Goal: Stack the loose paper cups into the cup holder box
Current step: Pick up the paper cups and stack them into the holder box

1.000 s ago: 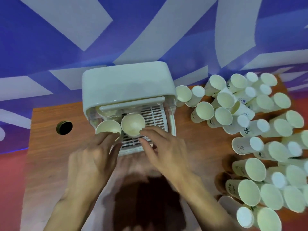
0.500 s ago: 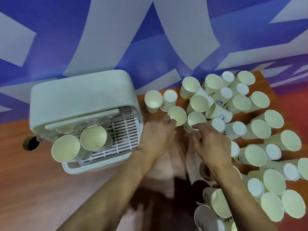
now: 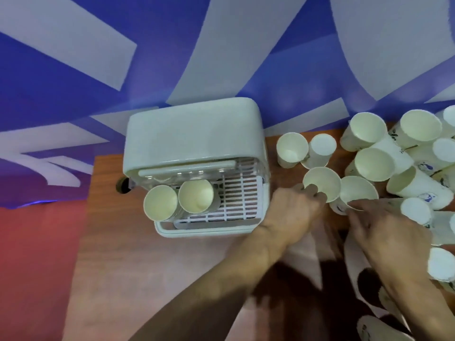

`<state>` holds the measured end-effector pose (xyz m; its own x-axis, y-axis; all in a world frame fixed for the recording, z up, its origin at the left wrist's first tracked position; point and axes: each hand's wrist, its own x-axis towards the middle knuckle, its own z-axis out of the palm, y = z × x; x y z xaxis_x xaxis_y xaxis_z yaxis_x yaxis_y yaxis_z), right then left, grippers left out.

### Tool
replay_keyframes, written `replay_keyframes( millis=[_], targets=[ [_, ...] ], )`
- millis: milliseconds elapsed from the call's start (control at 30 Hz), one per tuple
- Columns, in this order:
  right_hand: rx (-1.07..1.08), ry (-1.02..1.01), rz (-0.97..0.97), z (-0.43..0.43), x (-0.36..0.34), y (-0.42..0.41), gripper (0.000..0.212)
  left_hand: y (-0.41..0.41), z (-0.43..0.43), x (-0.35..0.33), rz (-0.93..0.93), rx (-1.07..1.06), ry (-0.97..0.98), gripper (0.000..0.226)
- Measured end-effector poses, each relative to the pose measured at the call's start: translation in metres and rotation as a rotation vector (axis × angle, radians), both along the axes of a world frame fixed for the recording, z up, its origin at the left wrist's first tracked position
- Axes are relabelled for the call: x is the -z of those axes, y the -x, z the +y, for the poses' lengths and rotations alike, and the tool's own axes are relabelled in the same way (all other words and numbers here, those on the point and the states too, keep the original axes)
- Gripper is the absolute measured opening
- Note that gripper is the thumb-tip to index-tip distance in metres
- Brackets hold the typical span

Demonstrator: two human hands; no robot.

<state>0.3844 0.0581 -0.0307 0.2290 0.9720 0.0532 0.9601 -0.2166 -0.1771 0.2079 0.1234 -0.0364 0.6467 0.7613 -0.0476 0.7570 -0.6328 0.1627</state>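
cup holder box [image 3: 192,134] left on the table [image 3: 147,267], two cup stacks [image 3: 161,203] in its tray [image 3: 237,193] | left hand [image 3: 293,212] pinching a loose cup [image 3: 322,182] beside it; right hand [image 3: 384,232] gripping the neighbour cup [image 3: 358,191] | cup pile [image 3: 418,129] far right

1. The cup holder box [image 3: 194,134] is smooth white plastic, and its lid has a soft sheen.
2. Its slatted tray [image 3: 241,193] is white moulded plastic that looks matt.
3. The paper cups [image 3: 290,148] are matt paper, plain cream inside and printed outside.
4. The table [image 3: 138,254] has a smooth wood-grain surface with a slight gloss.
5. The wall [image 3: 73,82] is flat blue and white and looks matt.
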Motion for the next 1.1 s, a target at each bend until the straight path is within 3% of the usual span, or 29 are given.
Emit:
replay_keyframes(
  millis=[233, 333, 433, 567, 700, 1100],
  targets=[
    [-0.084, 0.056, 0.035, -0.052, -0.014, 0.052, 0.011, 0.057, -0.067, -0.029, -0.107, -0.09, -0.005, 0.022],
    [-0.111, -0.026, 0.075, -0.072, -0.024, 0.084, 0.007, 0.09, -0.098, -0.037, -0.181, -0.17, 0.045, 0.003],
    [-0.12, -0.103, 0.126, -0.086, -0.039, 0.114, 0.014, 0.13, -0.123, -0.05, -0.24, -0.246, 0.06, 0.009],
    [-0.297, -0.254, 0.221, -0.093, -0.061, 0.147, 0.016, 0.185, -0.147, -0.067, -0.278, -0.31, -0.02, 0.01],
    [-0.437, -0.28, 0.406, -0.087, -0.067, 0.176, 0.017, 0.231, -0.156, -0.085, -0.267, -0.4, -0.123, 0.01],
    [-0.538, -0.345, 0.414, -0.036, -0.072, 0.218, 0.009, 0.282, -0.112, -0.109, -0.332, -0.497, -0.388, 0.015]
  ],
)
